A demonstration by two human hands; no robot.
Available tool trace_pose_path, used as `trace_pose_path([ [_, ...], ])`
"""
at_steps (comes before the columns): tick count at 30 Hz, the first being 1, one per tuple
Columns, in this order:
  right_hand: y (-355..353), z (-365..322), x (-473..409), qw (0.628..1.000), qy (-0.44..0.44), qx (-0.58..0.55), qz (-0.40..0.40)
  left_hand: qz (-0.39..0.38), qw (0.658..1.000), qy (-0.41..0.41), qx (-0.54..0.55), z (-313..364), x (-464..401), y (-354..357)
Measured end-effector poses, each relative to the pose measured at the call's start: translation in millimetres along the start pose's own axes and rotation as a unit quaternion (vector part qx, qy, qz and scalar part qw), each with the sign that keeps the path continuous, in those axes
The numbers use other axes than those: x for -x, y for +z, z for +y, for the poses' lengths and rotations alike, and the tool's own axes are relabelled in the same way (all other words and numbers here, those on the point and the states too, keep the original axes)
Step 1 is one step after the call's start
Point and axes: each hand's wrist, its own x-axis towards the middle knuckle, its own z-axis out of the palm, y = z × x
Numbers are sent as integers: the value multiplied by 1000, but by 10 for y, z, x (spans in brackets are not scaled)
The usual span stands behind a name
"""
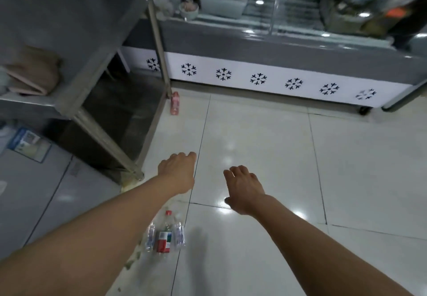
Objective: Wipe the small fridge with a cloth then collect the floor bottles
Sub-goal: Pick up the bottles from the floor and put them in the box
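Note:
Three plastic bottles stand close together on the white floor tiles between my forearms: a red-labelled bottle [164, 235] with a red cap, and a clear bottle [150, 235] on its left and another clear bottle [179, 234] on its right. A pink bottle [175, 102] stands farther off by the leg of the metal table. My left hand [179, 171] reaches forward above the floor, fingers curled downward, holding nothing. My right hand [242, 187] is stretched out beside it with fingers apart, empty. No cloth is in either hand.
A steel table [97, 120] with a lower shelf stands at the left; a folded beige item [34, 74] lies on its shelf. A glass-topped display freezer [265, 76] with snowflake marks runs along the back. A grey appliance top [46, 191] is at the lower left.

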Motion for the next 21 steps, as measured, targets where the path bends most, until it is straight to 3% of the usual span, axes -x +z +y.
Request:
trace_pose_path([
  [8, -1129, 504, -254, 998, -6, 51, 30, 13, 1000, -6, 10, 266, -346, -794],
  [21, -2283, 1200, -1976, 994, -73, 82, 9, -4, 992, -106, 65, 175, -1914, -1737],
])
